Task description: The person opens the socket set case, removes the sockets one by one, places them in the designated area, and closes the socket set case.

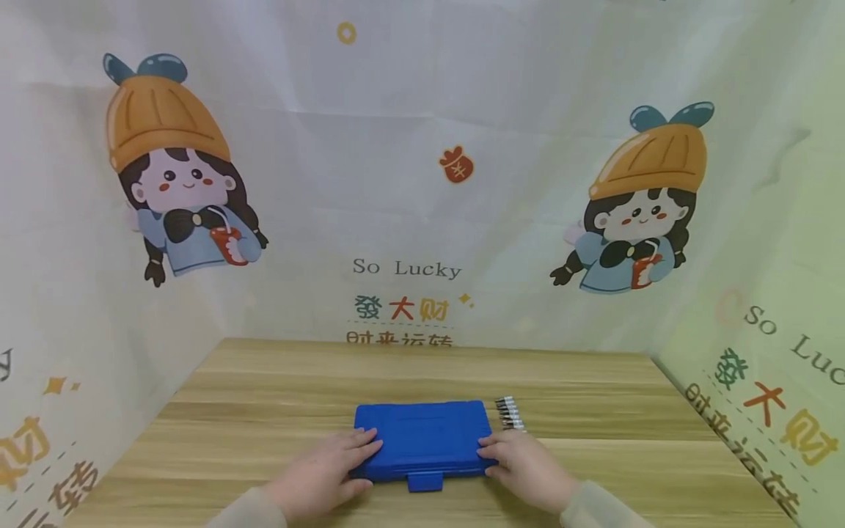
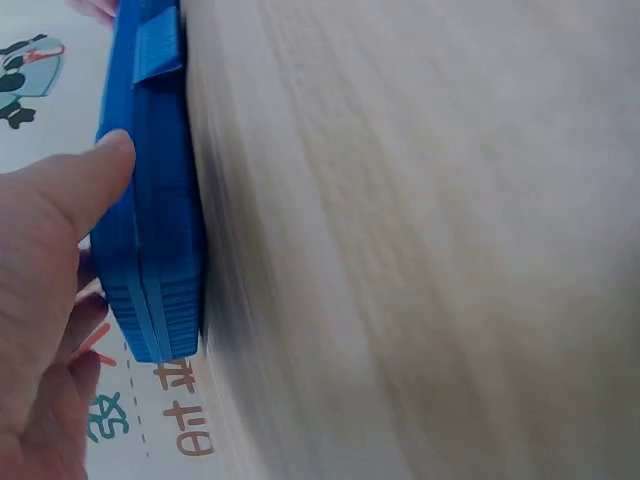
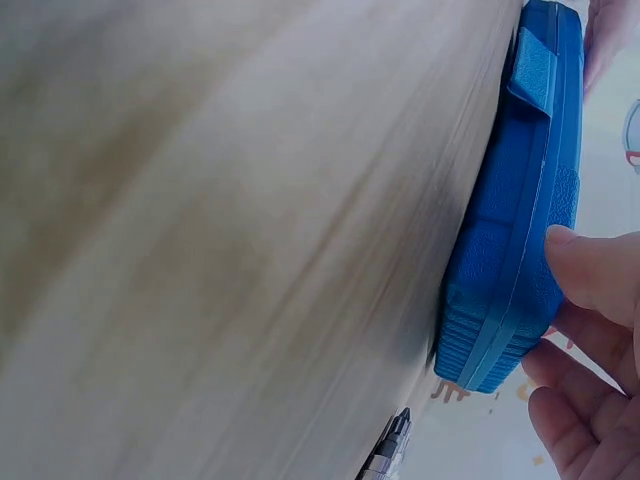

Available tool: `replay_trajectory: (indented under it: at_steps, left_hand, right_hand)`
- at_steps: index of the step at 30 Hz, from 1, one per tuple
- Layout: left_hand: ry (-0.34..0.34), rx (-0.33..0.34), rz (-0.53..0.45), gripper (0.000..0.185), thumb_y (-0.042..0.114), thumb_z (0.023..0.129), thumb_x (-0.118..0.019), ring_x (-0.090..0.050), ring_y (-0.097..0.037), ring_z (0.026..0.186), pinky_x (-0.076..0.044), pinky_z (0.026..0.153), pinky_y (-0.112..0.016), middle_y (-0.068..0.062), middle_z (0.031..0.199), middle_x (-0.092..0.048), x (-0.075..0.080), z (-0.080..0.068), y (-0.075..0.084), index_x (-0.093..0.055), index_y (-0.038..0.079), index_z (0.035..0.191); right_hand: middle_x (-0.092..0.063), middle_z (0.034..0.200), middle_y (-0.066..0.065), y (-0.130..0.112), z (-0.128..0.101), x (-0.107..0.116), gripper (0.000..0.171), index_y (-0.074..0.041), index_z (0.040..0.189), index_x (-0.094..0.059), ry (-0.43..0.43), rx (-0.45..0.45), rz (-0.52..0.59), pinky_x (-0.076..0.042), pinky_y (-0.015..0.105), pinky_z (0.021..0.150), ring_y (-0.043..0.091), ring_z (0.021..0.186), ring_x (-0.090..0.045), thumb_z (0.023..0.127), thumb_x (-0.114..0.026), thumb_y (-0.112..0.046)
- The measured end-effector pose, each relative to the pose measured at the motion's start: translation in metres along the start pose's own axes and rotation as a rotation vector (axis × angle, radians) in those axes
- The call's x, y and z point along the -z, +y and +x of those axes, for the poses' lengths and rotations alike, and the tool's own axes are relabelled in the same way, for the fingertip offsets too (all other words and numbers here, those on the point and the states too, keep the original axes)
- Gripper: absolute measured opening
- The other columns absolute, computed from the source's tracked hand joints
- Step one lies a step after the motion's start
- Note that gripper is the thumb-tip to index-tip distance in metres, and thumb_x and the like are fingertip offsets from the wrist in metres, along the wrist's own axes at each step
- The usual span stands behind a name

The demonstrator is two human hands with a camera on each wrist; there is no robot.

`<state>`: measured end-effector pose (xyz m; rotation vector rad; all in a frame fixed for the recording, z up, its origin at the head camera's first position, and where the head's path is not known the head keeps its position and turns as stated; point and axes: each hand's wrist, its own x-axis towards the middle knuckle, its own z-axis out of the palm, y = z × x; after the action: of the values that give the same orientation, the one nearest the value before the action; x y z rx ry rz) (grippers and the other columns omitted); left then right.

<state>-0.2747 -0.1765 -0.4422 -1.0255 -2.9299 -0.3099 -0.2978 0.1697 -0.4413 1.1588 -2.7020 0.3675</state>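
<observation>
A closed blue plastic case (image 1: pixel 422 436) lies flat on the wooden table, its latch tab (image 1: pixel 425 481) on the front side. My left hand (image 1: pixel 323 466) rests at the left end of the case, fingers laid over the edge of the lid and thumb near the front corner. At the other end, my right hand (image 1: pixel 528 469) touches the right edge with its fingertips. The left wrist view shows the left thumb against the case (image 2: pixel 150 220). In the right wrist view, the right thumb lies against the case (image 3: pixel 510 220) with the other fingers loosely bent.
Several small metal bits (image 1: pixel 510 413) with dark tips lie in a row just right of the case; one bit (image 3: pixel 390 445) also shows in the right wrist view. The wooden table (image 1: pixel 277 374) is bordered by a printed cloth (image 1: pixel 409 220) at the back and sides.
</observation>
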Motion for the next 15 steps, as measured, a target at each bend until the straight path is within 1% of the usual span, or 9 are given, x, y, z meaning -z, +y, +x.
replay_trajectory:
  at_steps: [1,3,6,10,13,15]
  left_hand:
    - [-0.019,0.030,-0.023,0.061,0.044,0.094,-0.059,-0.037,-0.030,0.137,-0.033,0.107,-0.050,-0.008,0.150,-0.041,-0.001,0.002,0.001,-0.046,0.013,0.145]
    - [-0.035,0.061,-0.050,0.067,0.051,0.093,-0.055,-0.029,-0.031,0.141,-0.028,0.109,-0.052,-0.008,0.154,-0.033,-0.003,0.007,0.001,-0.040,0.017,0.148]
    - [-0.046,0.107,-0.078,0.070,0.060,0.093,-0.047,-0.022,-0.031,0.144,-0.025,0.110,-0.053,-0.008,0.158,-0.024,-0.005,0.015,0.001,-0.035,0.022,0.151]
    - [-0.054,0.144,-0.127,0.070,0.063,0.096,-0.036,-0.017,-0.033,0.145,-0.022,0.111,-0.053,-0.010,0.159,-0.020,-0.008,0.023,0.001,-0.032,0.021,0.152]
    - [-0.056,0.151,-0.140,0.069,0.060,0.098,-0.033,-0.015,-0.033,0.145,-0.020,0.112,-0.053,-0.011,0.159,-0.020,-0.010,0.026,0.002,-0.033,0.017,0.152]
    - [-0.057,0.151,-0.134,0.068,0.060,0.099,-0.032,-0.014,-0.033,0.145,-0.019,0.112,-0.053,-0.011,0.159,-0.020,-0.011,0.027,0.002,-0.033,0.017,0.152]
  right_hand:
    - [-0.068,0.115,0.005,0.000,0.000,0.000,0.024,-0.006,0.108,-0.073,0.001,-0.001,-0.002,-0.049,0.038,0.089,0.024,0.107,-0.062,0.085,-0.073,-0.014]
    - [-0.068,0.116,0.006,-0.001,-0.001,0.000,0.025,-0.006,0.109,-0.073,0.003,-0.003,0.007,-0.049,0.039,0.090,0.025,0.107,-0.062,0.085,-0.073,-0.014]
    - [-0.067,0.118,0.005,-0.001,-0.002,-0.001,0.026,-0.006,0.110,-0.072,-0.006,-0.010,0.019,-0.049,0.039,0.091,0.025,0.109,-0.061,0.086,-0.073,-0.015]
    - [-0.067,0.118,0.005,-0.001,-0.001,-0.002,0.025,-0.007,0.110,-0.072,-0.014,-0.020,0.029,-0.049,0.040,0.091,0.025,0.110,-0.060,0.086,-0.072,-0.016]
    - [-0.067,0.117,0.004,-0.002,-0.001,-0.002,0.024,-0.008,0.108,-0.073,-0.015,-0.028,0.033,-0.048,0.040,0.091,0.024,0.110,-0.060,0.087,-0.072,-0.018]
    - [-0.068,0.115,0.003,-0.003,0.000,-0.001,0.023,-0.009,0.107,-0.073,-0.013,-0.032,0.028,-0.049,0.039,0.091,0.022,0.108,-0.061,0.087,-0.072,-0.019]
